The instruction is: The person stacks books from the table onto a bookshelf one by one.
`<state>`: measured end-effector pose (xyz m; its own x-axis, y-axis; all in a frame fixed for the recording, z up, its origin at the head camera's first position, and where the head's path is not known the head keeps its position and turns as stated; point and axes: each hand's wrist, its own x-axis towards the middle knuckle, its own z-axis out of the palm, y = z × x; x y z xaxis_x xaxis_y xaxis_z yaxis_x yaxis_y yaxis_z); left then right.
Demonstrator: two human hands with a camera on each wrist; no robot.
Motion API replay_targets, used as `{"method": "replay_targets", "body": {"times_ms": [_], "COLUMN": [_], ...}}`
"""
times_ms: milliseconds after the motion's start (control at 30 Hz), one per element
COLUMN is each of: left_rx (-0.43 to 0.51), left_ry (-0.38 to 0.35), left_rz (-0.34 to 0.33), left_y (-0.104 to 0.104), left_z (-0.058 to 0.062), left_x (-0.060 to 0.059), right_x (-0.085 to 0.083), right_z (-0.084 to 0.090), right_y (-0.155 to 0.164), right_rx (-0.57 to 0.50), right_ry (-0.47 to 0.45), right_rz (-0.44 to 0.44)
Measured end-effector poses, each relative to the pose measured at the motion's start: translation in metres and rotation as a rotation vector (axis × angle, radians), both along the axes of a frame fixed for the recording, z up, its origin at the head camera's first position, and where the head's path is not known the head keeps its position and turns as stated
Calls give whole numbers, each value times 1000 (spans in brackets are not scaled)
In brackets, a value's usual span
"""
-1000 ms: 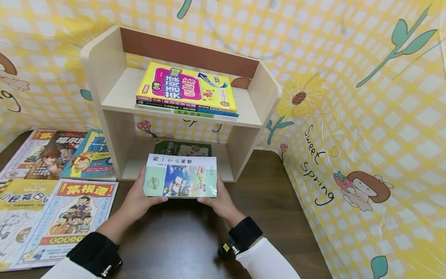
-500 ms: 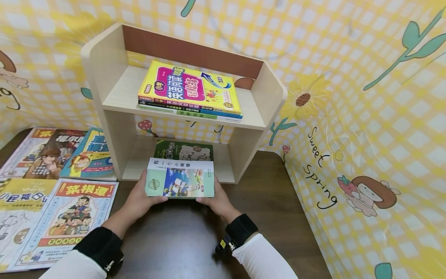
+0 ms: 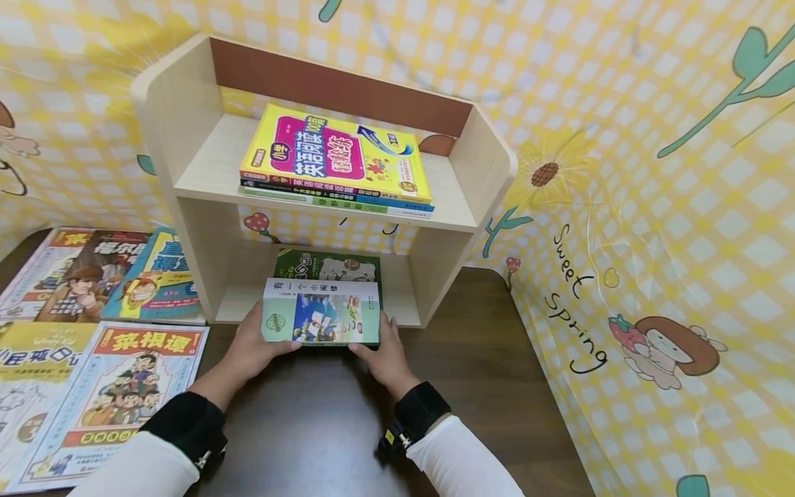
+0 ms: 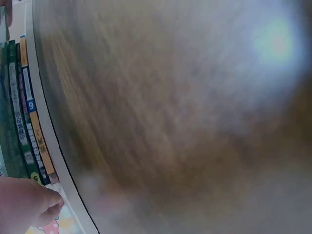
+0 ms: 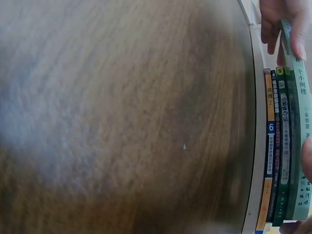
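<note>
The book (image 3: 320, 312) is a paperback with a pale green cover, a white band of dark characters along its far edge and a blue picture in the middle; it lies flat, cover up, at the front of the shelf's (image 3: 186, 124) lower bay, atop a dark green book (image 3: 327, 266); its spine (image 5: 301, 146) is pale green with dark characters.

The head view is bright, evenly lit and sharp, with wide-angle bending toward the frame edges. Both wrist views are soft and motion-blurred across the tabletop (image 4: 185, 122); a pale glare spot sits at upper right of the left wrist view.
</note>
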<state>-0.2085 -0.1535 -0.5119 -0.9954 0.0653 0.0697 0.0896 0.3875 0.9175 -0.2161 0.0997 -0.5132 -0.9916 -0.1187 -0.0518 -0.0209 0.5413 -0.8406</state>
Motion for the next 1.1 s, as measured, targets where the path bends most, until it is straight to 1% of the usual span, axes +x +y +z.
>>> {"method": "replay_targets", "body": {"times_ms": [100, 200, 267, 333, 500, 567, 633, 700, 800, 900, 1100], "left_rx": [-26, -51, -61, -71, -124, -147, -157, -172, -182, -191, -163], "left_ry": [-16, -52, -63, -49, 23, 36, 28, 6, -52, -77, -75], "left_rz": [1, 5, 5, 3, -13, -20, -22, -20, -13, -9, -12], "left_y": [0, -1, -1, -2, -3, -3, -3, -3, -3, -2, -1], "left_z": [1, 2, 1, 1, 0, -1, 0, 1, 3, 4, 7], "left_x": [-5, -10, -13, -16, -27, -32, -37, -41, -46, -49, -57], "right_x": [-2, -6, -9, -13, -22, -26, -30, -33, -36, -40, -49], "right_z": [2, 3, 3, 4, 5, 5, 6, 7, 9, 10, 7], "right_y": [-1, -1, -2, -2, -2, -3, -3, -4, -4, -5, -6], "right_rx": [100, 183, 238, 282, 366, 385, 399, 399, 394, 401, 404], "right_ry": [26, 63, 76, 75, 62, 61, 62, 61, 59, 60, 58], "right_rz": [-3, 29, 46, 54, 61, 63, 67, 70, 76, 76, 61]}}
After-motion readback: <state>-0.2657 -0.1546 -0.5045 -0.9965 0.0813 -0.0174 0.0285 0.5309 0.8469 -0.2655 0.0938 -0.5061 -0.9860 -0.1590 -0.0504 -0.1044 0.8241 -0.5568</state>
